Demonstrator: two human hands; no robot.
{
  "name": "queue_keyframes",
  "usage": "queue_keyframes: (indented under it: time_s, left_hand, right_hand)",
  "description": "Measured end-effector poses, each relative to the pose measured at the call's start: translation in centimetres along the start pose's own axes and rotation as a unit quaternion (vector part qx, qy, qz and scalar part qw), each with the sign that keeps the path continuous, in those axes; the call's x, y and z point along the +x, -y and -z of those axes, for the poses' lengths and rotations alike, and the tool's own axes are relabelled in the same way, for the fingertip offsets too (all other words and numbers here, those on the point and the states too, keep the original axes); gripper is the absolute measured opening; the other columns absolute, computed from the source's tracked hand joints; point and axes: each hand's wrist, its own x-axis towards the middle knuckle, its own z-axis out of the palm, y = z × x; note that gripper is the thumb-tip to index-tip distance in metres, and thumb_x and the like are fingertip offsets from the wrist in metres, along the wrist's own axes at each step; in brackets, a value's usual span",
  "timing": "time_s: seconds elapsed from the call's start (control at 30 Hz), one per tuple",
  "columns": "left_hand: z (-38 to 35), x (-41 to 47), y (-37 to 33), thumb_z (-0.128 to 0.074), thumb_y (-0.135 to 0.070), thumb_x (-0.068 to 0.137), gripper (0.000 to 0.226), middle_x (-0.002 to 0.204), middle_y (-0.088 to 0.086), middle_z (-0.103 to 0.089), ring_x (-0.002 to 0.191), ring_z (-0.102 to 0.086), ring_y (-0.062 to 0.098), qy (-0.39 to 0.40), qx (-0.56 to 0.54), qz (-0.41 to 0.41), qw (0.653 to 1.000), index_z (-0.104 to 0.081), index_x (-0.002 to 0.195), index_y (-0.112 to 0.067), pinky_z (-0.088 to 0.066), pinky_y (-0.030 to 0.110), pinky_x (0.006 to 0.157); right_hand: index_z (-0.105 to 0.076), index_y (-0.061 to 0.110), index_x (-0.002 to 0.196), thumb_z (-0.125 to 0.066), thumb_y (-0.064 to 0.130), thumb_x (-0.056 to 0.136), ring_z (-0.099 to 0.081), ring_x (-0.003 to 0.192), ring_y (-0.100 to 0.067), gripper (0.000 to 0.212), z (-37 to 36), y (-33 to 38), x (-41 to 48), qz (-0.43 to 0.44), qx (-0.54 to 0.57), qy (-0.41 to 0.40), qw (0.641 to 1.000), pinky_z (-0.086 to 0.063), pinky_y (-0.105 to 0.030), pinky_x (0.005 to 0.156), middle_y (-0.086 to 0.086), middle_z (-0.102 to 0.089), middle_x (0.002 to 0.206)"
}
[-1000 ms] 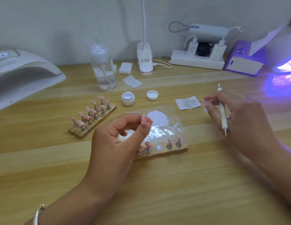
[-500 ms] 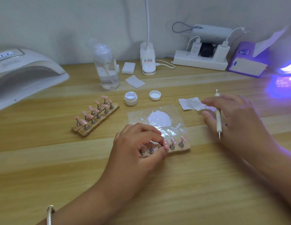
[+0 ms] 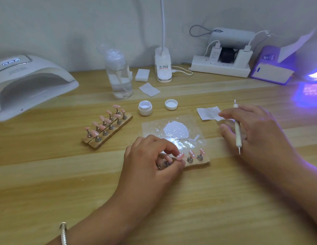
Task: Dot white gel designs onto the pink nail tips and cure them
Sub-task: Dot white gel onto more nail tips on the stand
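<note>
At the near holder: left hand (image 3: pixel 154 161) pinches a pink tip (image 3: pixel 179 155) on its stand, fingers curled over the holder (image 3: pixel 204 162)
Neighbour tips: two more stand just right of it and seem to carry white dots
Right hand: right hand (image 3: pixel 256 135) is clamped on the pen (image 3: pixel 237 128), point aimed back at the person; its fingertips touch the wipe (image 3: pixel 207 113)
Gel: white gel (image 3: pixel 175 129) pooled on the film (image 3: pixel 149 126) just behind the holder; open jar (image 3: pixel 145 108) and lid (image 3: pixel 171 104) beyond
Far rack: rack (image 3: pixel 108 131) of plain pink tips, left, apart on the tabletop (image 3: pixel 172 209)
Lamps: left lamp (image 3: pixel 30 85) dark inside; right lamp (image 3: pixel 313 75) glowing violet
Risk: I judge uncured dots could smear if the left fingers brush the neighbours; a tug could knock the tip off its stand
Writing: left lamp's display is lit but unreadable; the other labels are too blurred
</note>
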Motion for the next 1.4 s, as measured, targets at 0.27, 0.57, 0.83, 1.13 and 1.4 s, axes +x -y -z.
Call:
queue_keyframes:
  time_s: [0.27, 0.57, 0.83, 1.13, 1.4]
  left_hand:
    - [0.0, 0.2, -0.1, -0.065, -0.038, 0.078, 0.005, 0.082, -0.020, -0.062, 0.089, -0.053, 0.003, 0.023, 0.069, -0.019, 0.997, -0.064, 0.075, -0.041, -0.032, 0.023, 0.085]
    - [0.1, 0.4, 0.0, -0.070, -0.037, 0.070, 0.004, 0.076, -0.017, -0.062, 0.085, -0.055, 0.005, 0.011, 0.033, -0.005, 0.999, -0.067, 0.071, -0.034, -0.046, 0.043, 0.083]
    - [0.1, 0.4, -0.2, -0.067, -0.033, 0.071, 0.010, 0.077, -0.016, -0.063, 0.087, -0.054, 0.006, 0.021, 0.052, -0.001, 0.998, -0.062, 0.067, -0.041, -0.040, 0.030, 0.083]
    - [0.2, 0.4, -0.2, -0.068, -0.034, 0.070, 0.007, 0.077, -0.017, -0.065, 0.086, -0.055, 0.005, 0.018, 0.048, -0.003, 0.999, -0.064, 0.068, -0.039, -0.037, 0.026, 0.083]
    - [0.3, 0.3, -0.2, -0.071, -0.030, 0.067, 0.004, 0.075, -0.016, -0.064, 0.083, -0.058, 0.008, 0.013, -0.008, 0.012, 1.000, -0.069, 0.068, -0.033, -0.048, 0.047, 0.082]
  right_hand:
    - [-0.070, 0.018, 0.115, -0.062, 0.028, 0.085, -0.054, 0.119, -0.034, 0.032, 0.1, 0.3, -0.1, -0.006, 0.008, 0.005, 1.000, -0.041, -0.051, 0.102, -0.014, -0.065, 0.115]
    - [-0.071, 0.014, 0.113, -0.065, 0.024, 0.085, -0.056, 0.117, -0.034, 0.030, 0.1, 0.4, -0.1, 0.006, 0.012, 0.005, 1.000, -0.044, -0.053, 0.099, -0.014, -0.066, 0.111]
    - [-0.071, 0.016, 0.114, -0.063, 0.027, 0.084, -0.056, 0.116, -0.035, 0.033, 0.0, 0.5, -0.1, 0.001, 0.014, 0.013, 1.000, -0.044, -0.052, 0.099, -0.016, -0.065, 0.113]
    - [-0.072, 0.013, 0.112, -0.073, 0.013, 0.083, -0.056, 0.117, -0.035, 0.030, -0.2, 1.0, -0.4, 0.012, 0.024, -0.008, 1.000, -0.044, -0.048, 0.098, -0.017, -0.065, 0.113]
    - [-0.072, 0.011, 0.112, -0.072, 0.012, 0.084, -0.056, 0.117, -0.034, 0.028, 0.1, 1.2, -0.4, 0.016, 0.020, -0.007, 1.000, -0.045, -0.050, 0.099, -0.015, -0.066, 0.112]
